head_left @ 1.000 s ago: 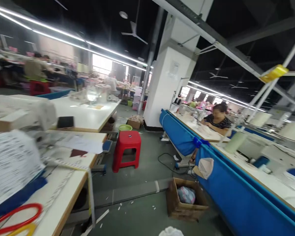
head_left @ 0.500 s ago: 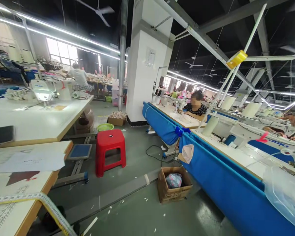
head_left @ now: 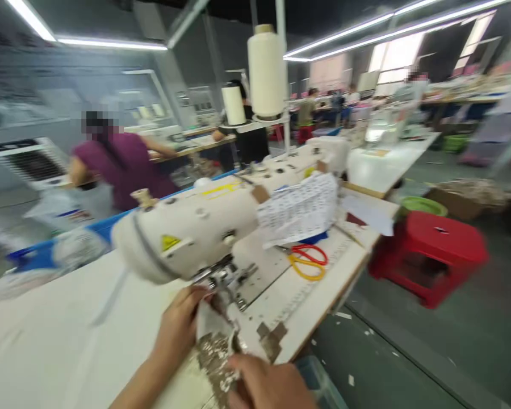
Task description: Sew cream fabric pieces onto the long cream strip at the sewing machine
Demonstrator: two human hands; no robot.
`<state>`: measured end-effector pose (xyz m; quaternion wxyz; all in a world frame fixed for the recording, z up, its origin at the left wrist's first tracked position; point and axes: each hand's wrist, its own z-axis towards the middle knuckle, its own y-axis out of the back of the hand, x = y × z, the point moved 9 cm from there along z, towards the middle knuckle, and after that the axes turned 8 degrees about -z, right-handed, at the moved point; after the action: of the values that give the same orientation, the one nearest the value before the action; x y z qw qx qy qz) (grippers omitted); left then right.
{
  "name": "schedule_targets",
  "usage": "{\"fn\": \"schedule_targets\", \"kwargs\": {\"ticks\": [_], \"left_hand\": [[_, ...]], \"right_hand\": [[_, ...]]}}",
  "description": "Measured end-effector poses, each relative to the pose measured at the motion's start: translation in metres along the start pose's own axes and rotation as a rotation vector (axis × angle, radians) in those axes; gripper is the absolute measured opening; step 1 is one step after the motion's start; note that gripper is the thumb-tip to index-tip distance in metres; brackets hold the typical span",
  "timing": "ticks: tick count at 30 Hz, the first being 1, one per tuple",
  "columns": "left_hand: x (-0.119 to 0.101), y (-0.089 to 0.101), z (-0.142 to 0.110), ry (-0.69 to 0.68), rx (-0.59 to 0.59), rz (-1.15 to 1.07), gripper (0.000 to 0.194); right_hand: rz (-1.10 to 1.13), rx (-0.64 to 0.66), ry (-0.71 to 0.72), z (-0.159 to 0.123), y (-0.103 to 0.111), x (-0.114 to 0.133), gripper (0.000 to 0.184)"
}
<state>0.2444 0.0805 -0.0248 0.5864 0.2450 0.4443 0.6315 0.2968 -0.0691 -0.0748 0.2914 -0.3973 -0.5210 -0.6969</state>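
- Purple-shirted person (head_left: 121, 162), back turned, beyond the white table (head_left: 68, 324).
- Left hand (head_left: 179, 321): fingers pinching the brown-and-white patterned cloth (head_left: 215, 355) beside the needle area of the white sewing machine (head_left: 196, 227).
- Patterned cloth: between both hands, on the table's near side.
- Right hand (head_left: 272, 383): fingers bent on the cloth, seemingly gripping it, though blurred.
- Red-and-yellow-handled scissors (head_left: 309, 262): right of the machine.
- Red plastic stool (head_left: 443, 236): on the floor.
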Motion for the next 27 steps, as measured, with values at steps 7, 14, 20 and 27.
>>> {"fn": "schedule_targets", "kwargs": {"ticks": [7,14,20,27], "left_hand": [[0.027,-0.004,-0.006,0.156,-0.081,-0.262,0.021],[0.033,-0.002,-0.009,0.128,-0.114,-0.362,0.019],[0.04,-0.007,-0.01,0.18,-0.098,-0.423,0.018],[0.047,-0.011,-0.013,0.235,-0.078,-0.444,0.018]], "right_hand": [[-0.504,-0.162,0.128,0.021,0.026,0.011,0.032],[-0.748,-0.275,0.168,0.051,0.02,0.012,0.03],[-0.74,-0.257,0.158,0.057,0.018,0.012,0.03],[-0.739,-0.274,0.175,0.058,0.017,0.013,0.031]]}}
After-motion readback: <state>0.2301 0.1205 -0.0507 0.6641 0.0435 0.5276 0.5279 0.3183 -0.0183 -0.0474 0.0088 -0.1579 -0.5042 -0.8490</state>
